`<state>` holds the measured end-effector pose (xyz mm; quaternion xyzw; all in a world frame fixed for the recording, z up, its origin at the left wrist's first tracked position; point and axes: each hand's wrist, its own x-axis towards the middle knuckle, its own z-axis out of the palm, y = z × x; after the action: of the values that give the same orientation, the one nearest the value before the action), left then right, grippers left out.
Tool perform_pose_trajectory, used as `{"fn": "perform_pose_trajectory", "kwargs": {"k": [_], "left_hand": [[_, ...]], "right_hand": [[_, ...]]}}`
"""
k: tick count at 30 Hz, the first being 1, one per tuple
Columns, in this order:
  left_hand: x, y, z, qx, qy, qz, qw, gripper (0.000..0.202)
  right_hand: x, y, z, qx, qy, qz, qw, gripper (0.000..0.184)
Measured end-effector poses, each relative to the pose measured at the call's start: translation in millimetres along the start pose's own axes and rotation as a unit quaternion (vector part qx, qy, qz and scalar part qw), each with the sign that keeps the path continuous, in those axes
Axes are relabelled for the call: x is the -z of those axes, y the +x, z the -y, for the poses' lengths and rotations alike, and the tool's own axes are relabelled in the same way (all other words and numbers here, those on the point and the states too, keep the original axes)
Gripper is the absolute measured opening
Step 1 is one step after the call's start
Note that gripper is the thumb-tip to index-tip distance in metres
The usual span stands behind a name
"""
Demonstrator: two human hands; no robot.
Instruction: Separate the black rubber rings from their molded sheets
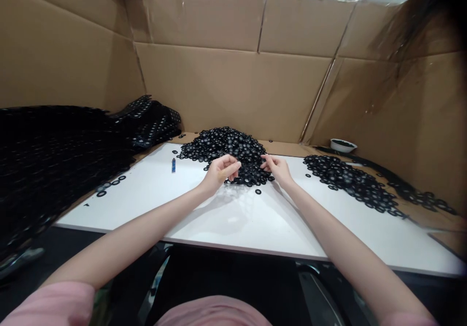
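A heap of small black rings [226,143] lies at the back middle of the white tabletop [233,224]. My left hand [220,172] is held at the heap's front left, thumb and fingers brought together in a pinch. Whatever may be between those fingertips is too small to make out. At the heap's right edge is my right hand [278,169], its fingertips pinched close to the rings. I cannot make out what they hold, if anything. One loose ring [258,191] lies on the white surface just in front of the heap, between the hands.
Black perforated sheets [54,155] are piled at the left. A small blue-labelled item [173,165] lies near them. On the right spreads a second ring pile [350,182], with a white bowl [343,145] of dark bits behind it. Cardboard walls [226,87] enclose the table's back and sides.
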<state>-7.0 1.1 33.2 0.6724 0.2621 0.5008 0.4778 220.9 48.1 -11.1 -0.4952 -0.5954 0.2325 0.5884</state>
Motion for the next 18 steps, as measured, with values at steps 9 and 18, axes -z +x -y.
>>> {"fn": "perform_pose_trajectory", "kwargs": {"k": [9,18], "left_hand": [[4.5,4,-6,-0.006,-0.03,0.006,1.0,0.027],[24.9,35,-69,-0.094,-0.057,-0.001,0.994,0.022]], "right_hand": [[-2,-10,18,0.063,-0.038,0.109,0.991,0.056],[-33,-32,36,0.224,-0.147,0.134,0.954,0.045]]}}
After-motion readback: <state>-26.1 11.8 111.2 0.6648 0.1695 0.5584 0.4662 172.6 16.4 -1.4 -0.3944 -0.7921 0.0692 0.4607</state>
